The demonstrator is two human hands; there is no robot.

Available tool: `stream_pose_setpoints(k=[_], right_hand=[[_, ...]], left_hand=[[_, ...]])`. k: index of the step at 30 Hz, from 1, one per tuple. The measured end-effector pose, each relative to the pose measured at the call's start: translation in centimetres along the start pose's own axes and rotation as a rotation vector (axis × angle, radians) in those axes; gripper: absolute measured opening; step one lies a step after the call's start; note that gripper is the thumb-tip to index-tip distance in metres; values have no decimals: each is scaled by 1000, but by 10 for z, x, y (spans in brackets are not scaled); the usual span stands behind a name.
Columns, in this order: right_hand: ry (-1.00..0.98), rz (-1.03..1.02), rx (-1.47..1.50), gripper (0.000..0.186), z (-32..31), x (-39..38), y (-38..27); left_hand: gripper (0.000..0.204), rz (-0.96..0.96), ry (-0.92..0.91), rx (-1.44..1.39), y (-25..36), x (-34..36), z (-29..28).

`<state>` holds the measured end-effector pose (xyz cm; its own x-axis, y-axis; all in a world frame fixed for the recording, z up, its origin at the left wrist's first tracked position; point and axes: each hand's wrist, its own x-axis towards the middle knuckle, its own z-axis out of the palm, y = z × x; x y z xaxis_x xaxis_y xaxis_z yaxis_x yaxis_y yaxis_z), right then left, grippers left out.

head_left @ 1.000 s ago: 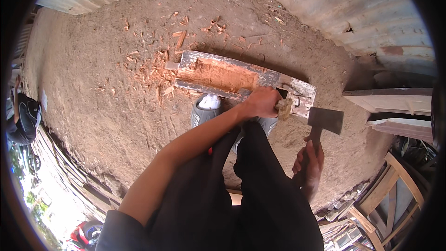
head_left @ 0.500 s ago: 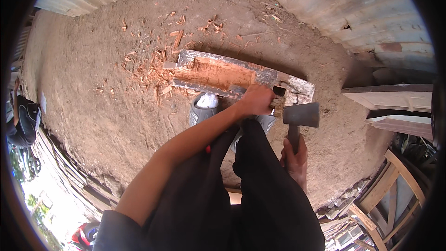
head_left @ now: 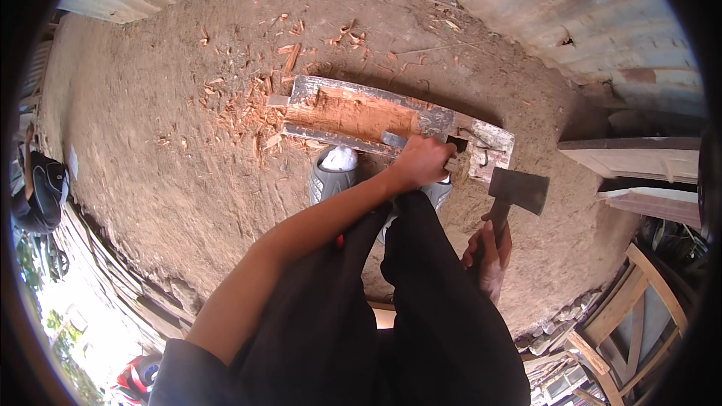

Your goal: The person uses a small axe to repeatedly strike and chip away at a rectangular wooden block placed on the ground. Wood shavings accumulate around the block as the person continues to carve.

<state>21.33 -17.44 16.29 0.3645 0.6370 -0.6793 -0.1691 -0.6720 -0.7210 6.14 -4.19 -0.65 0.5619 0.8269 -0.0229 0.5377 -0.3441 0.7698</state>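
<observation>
My left hand point(head_left: 425, 160) is closed around a chisel point(head_left: 393, 139). Its flat metal blade points left over the near edge of a hollowed block of wood point(head_left: 361, 113). The block has a rough orange-brown trough cut into it, a worn grey rim and bent metal pieces at its right end. The fingers hide most of the chisel's handle. To the right of the block, my right hand point(head_left: 492, 256) grips a dark mallet point(head_left: 519, 190) by the handle, its block-shaped head raised and apart from the chisel.
Wood chips point(head_left: 256, 116) lie on the dirt ground around the block's left end. My shoe point(head_left: 335, 173) is against its near side. Corrugated metal sheets point(head_left: 579, 22) stand at the back, wooden boards point(head_left: 639, 162) at right. A person point(head_left: 41, 188) sits far left.
The mallet has swung to the right, away from the chisel, and its head has tilted. My left hand has shifted slightly right, and more of the chisel blade shows.
</observation>
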Motion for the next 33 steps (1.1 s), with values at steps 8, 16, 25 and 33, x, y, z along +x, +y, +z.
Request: stream_pose_setpoints(k=[8, 16, 25, 33], right_hand=[[20, -13, -17, 37, 11, 1, 3], [-20, -15, -92, 34, 10, 16, 1], [-16, -125, -55, 40, -2, 4, -23], [64, -112, -104, 38, 30, 3, -7]], left_hand=[[31, -29, 14, 17, 6, 4, -2], [24, -56, 93, 19, -1, 7, -2], [31, -181, 214, -131, 0, 15, -11], [32, -144, 309, -168, -5, 23, 0]])
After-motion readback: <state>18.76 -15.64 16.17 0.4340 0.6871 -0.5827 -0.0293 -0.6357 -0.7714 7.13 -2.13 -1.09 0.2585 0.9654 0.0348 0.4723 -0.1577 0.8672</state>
